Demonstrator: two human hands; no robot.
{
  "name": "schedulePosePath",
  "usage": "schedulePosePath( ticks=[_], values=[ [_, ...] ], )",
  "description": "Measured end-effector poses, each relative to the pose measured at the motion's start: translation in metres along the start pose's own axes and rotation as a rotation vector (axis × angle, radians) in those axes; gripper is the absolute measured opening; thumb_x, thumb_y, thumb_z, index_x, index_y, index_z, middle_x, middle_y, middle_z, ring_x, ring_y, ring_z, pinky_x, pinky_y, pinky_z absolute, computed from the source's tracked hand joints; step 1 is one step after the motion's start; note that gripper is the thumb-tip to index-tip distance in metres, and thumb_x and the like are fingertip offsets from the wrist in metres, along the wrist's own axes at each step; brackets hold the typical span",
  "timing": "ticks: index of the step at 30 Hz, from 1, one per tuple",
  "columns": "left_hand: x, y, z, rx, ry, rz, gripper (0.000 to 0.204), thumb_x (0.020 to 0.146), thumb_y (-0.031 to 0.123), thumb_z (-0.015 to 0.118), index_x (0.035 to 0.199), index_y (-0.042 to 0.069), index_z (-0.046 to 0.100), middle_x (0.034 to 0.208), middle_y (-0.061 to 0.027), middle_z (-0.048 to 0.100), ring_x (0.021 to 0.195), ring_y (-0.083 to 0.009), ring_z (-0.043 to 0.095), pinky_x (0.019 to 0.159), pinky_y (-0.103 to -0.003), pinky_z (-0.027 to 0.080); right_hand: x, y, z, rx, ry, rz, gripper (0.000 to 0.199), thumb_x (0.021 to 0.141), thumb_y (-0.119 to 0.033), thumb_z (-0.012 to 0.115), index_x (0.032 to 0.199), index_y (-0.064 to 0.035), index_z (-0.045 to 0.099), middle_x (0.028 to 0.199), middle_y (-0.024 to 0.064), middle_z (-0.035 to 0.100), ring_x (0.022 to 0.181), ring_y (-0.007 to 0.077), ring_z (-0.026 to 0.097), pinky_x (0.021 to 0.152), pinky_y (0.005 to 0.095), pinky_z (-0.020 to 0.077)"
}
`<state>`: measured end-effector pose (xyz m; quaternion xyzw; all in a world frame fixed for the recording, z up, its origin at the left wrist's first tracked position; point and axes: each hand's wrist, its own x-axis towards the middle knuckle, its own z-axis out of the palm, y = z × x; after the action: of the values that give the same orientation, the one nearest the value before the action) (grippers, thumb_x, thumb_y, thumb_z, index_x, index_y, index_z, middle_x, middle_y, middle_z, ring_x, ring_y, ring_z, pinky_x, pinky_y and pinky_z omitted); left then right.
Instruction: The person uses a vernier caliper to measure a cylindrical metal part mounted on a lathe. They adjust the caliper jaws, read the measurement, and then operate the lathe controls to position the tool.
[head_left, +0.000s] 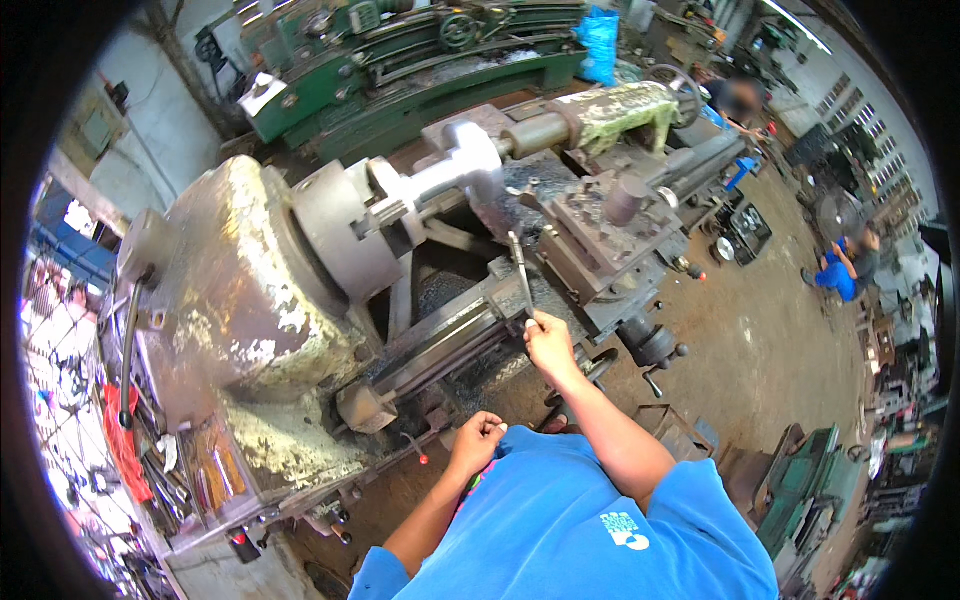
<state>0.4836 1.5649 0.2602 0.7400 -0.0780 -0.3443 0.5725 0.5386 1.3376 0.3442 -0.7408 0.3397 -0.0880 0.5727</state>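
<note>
Right hand (549,345) outstretched, clamped on a metal rod (521,270); left hand (476,438) seemingly fisted (empty).

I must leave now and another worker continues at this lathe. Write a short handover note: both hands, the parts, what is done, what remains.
Right hand: grips the lower end of a thin metal rod, its tip up near the tool post.
Left hand: closed, close to the body, touching no part of the machine.
Workpiece: pale and blurred, apparently spinning, between chuck and tailstock.
Done: workpiece mounted.
Left: cannot tell how far the cutting is; check before continuing.
</note>
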Motion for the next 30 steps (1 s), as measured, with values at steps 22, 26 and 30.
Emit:
schedulePosePath(
  ticks=[22,26,30],
  values=[
    [0.010,0.090,0.174,-0.074,-1.036,0.227,0.022,0.106,0.020,0.050,0.101,0.000,0.059,0.073,-0.0021,0.056,0.061,-0.0111,0.053,0.058,-0.026,0.045,-0.171,0.044,-0.171,0.926,0.598,-0.461,0.016,0.098,-0.011,0.061,0.111,-0.0049,0.056,0.079,-0.0004,0.057,0.061,0.0072,0.054,0.056,0.0232,0.0454],
    [-0.010,0.122,0.201,0.195,-1.074,0.290,0.021,0.105,0.018,0.050,0.102,0.001,0.061,0.067,0.0028,0.049,0.057,-0.0066,0.045,0.052,-0.023,0.038,-0.220,0.075,-0.217,1.134,0.710,-0.476,0.040,0.106,-0.031,0.049,0.130,0.0010,0.054,0.101,0.0085,0.067,0.083,0.0182,0.070,0.075,0.0339,0.0570],
    [-0.046,0.171,0.246,0.514,-1.038,0.470,0.017,0.102,0.016,0.056,0.099,0.001,0.064,0.068,0.0033,0.051,0.058,-0.0057,0.045,0.052,-0.024,0.037,-0.265,0.079,-0.272,0.928,1.089,-0.275,0.035,0.107,-0.035,0.045,0.104,-0.0060,0.066,0.092,0.0054,0.070,0.080,0.0165,0.068,0.073,0.0330,0.0575]
  ],
)
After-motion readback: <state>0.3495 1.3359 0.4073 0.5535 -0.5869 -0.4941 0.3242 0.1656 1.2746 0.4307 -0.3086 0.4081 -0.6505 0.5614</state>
